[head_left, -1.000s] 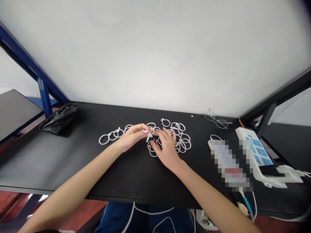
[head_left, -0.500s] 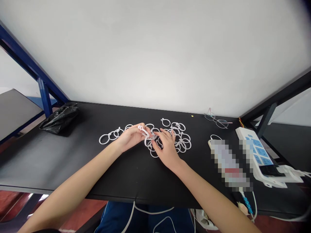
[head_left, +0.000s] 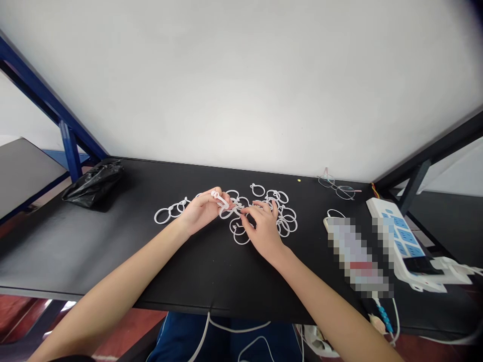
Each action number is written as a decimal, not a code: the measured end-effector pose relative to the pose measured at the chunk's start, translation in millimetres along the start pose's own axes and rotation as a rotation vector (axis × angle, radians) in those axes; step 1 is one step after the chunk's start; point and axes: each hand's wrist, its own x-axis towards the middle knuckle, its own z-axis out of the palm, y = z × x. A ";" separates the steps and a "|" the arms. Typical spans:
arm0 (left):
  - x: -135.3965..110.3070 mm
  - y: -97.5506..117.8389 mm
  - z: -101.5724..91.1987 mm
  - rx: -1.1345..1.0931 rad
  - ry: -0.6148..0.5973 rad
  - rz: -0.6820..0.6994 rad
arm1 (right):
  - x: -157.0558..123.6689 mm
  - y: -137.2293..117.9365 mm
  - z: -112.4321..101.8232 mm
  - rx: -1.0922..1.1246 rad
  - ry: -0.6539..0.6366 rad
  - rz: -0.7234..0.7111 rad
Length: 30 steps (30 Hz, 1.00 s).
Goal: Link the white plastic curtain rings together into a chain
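Note:
Several white plastic rings (head_left: 282, 217) lie in a loose pile on the black table (head_left: 113, 241). My left hand (head_left: 202, 210) pinches one white ring (head_left: 225, 208) just above the table, at the pile's left edge. My right hand (head_left: 264, 229) is closed, its fingertips pinching the same ring from the right. Left of my left hand, a short chain of linked rings (head_left: 169, 212) lies flat. Another single ring (head_left: 240, 235) lies just in front of my right hand.
A black plastic bag (head_left: 92, 183) sits at the table's far left. Eyeglasses (head_left: 337, 187) lie by the wall at the right. A white power strip (head_left: 400, 242) with cables and a pixelated object (head_left: 354, 254) fill the right side. A blue frame post (head_left: 70, 151) stands at the left.
The ring has been lifted and turned between both hands. My right hand shifted slightly right and closed onto it; my left hand stayed in place.

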 end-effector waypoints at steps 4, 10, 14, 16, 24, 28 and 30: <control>0.6 -0.4 -1.7 -0.005 0.035 0.022 | 0.5 0.0 -1.3 -0.010 -0.023 -0.029; 0.0 -1.6 -1.3 0.055 0.070 0.037 | 1.0 -2.6 -2.9 -0.036 -0.065 -0.046; -0.2 -3.6 -2.6 0.209 0.173 0.073 | 2.3 -2.1 -4.1 0.004 -0.019 -0.007; 0.3 -5.0 -4.1 0.244 0.214 0.080 | 3.1 -0.5 -4.4 0.017 0.020 0.013; 1.0 -2.8 -1.2 0.095 0.134 0.058 | 2.4 5.3 -1.9 -0.077 0.051 0.026; 0.2 1.1 1.6 -0.009 0.110 0.038 | 2.3 7.6 -2.9 -0.160 0.050 0.020; -0.1 2.5 2.3 -0.044 0.116 0.027 | 3.2 8.1 -3.5 -0.168 0.054 0.024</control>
